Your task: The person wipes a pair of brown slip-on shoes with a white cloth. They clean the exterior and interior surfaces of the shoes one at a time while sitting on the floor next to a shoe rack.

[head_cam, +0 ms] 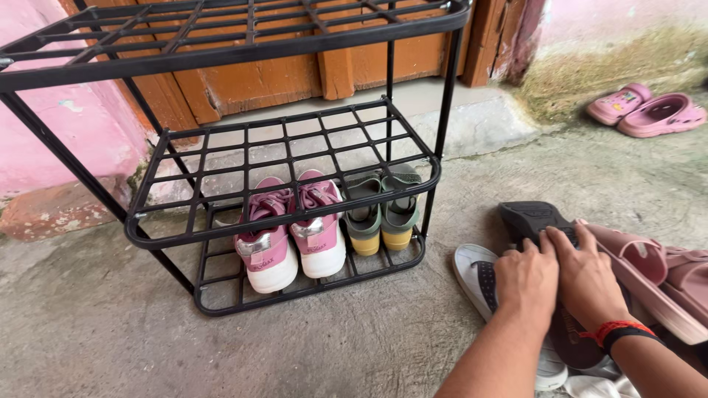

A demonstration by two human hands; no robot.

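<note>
**Two hands gathering a dark shoe beside a black shoe rack**

Seen from the person's own head, looking down at a concrete floor (110, 324). At about four o'clock in the picture, both hands lie side by side on a dark shoe (532, 218) that is turned sole-up, its heel toward twelve o'clock. The left hand (525, 281) lies flat on it, fingers bent over the sole; the right hand (586, 276), with a red and black band at the wrist, presses beside it. Both hands are half closed over the shoe. Whether either truly grips it I cannot tell.

Under the hands lies a white shoe (472, 274); touching them at three o'clock are pink sandals (664, 273).

At nine to twelve o'clock stands the black wire rack (280, 155). Its bottom shelf holds pink and white sneakers (291, 236) and, just beside them, green and yellow sandals (382, 214). The middle shelf is bare.

To do this well, a judgement only: take the shoe with its mate, soles together, lift clear of the pink sandals, and set the pair toes inward on bars that support both heels.

Far off at two o'clock lie pink clogs (649, 109).
</note>
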